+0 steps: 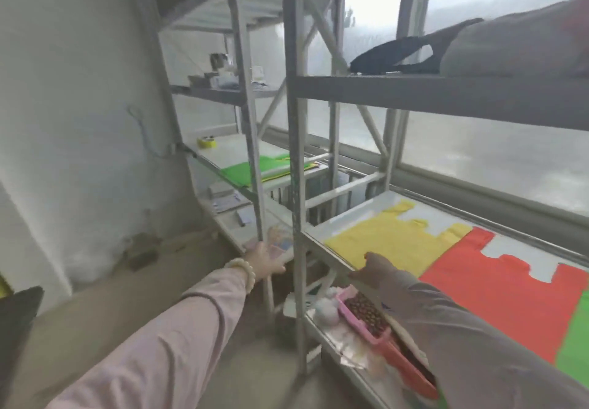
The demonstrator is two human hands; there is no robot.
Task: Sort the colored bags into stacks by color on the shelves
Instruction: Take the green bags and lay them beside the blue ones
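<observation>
A yellow bag (392, 243) lies flat on the near rack's middle shelf (347, 214), with an orange bag (497, 287) beside it and a green bag (575, 348) at the right edge. My right hand (374, 265) rests on the yellow bag's front edge, thumb on top; blur hides whether it grips. My left hand (266, 259) is open, fingers spread, reaching toward the far rack's low shelf. Green bags (251, 169) lie on that rack's middle shelf, over a yellow layer. A black bag (395, 58) sits on the near rack's upper shelf.
A grey upright post (294, 153) stands between my two hands. Below the yellow bag, a pink basket (366, 319) and white bits sit on the lower shelf. A tape roll (206, 142) and small boxes are on the far rack. Grey cloth (510, 45) lies top right.
</observation>
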